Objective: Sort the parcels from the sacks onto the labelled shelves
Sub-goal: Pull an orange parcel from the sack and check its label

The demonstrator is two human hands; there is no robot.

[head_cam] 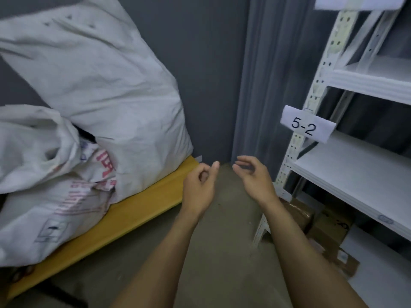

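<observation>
Two big white sacks lie on a yellow platform (142,203) at the left: a full one (106,81) leaning on the grey wall and a crumpled one (51,192) with red print in front of it. A white shelf unit (347,172) stands at the right, with a paper label "5-2" (308,123) on its post. Brown cardboard parcels (329,225) sit on its lowest level. My left hand (199,187) and my right hand (255,176) hover over the floor between sacks and shelves, fingers loosely curled, holding nothing.
Bare concrete floor (222,252) runs between the platform and the shelf unit. A grey wall and a grey curtain (262,85) close the far end. Another paper label (355,2) hangs at the top of the shelf post.
</observation>
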